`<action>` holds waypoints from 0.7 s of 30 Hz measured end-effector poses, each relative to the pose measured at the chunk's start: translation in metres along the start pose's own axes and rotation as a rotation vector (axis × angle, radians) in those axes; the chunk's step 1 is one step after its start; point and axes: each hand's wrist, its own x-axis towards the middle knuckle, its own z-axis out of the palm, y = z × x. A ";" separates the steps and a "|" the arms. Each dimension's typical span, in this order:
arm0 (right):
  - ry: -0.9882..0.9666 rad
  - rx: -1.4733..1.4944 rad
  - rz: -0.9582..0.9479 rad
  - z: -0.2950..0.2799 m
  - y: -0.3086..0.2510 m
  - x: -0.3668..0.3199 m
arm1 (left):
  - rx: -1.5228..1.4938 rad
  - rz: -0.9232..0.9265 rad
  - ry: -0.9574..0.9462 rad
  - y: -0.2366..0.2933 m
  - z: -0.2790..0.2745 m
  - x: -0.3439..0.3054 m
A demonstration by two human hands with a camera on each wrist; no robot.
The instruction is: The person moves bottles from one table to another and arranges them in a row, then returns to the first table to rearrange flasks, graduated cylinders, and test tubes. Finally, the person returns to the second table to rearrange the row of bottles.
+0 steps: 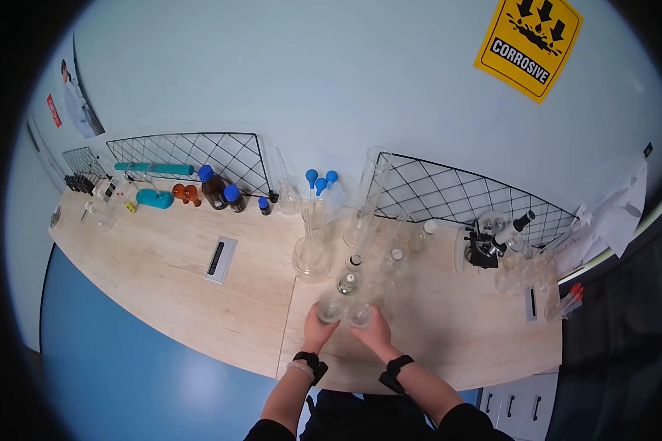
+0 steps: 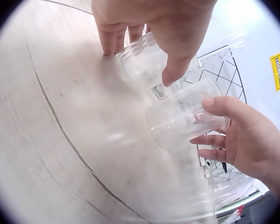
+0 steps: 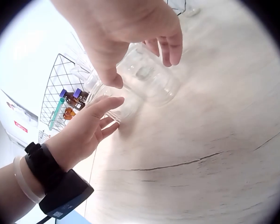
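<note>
My left hand (image 1: pixel 318 330) grips a clear glass beaker (image 1: pixel 329 309) near the front of the bench, its thumb and fingers on opposite sides of the wall. Close beside it, my right hand (image 1: pixel 376 334) holds a second clear beaker (image 1: pixel 360 316) the same way. Both beakers stand upright side by side, and the left wrist view shows the left beaker (image 2: pixel 141 65) and right beaker (image 2: pixel 177 114) near the wooden surface. Just behind them is a small clear bottle (image 1: pixel 348 282) with a stopper.
A large round-bottomed glass flask (image 1: pixel 310 263) stands behind and left of the hands. Several capped clear bottles are to the right, with a microscope (image 1: pixel 493 239) farther over. Brown bottles (image 1: pixel 213 192) with blue caps line the back. A socket panel (image 1: pixel 220 260) is set in the bench.
</note>
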 end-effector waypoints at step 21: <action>0.072 0.078 -0.025 -0.050 0.044 -0.069 | 0.051 0.111 -0.176 0.003 0.011 -0.070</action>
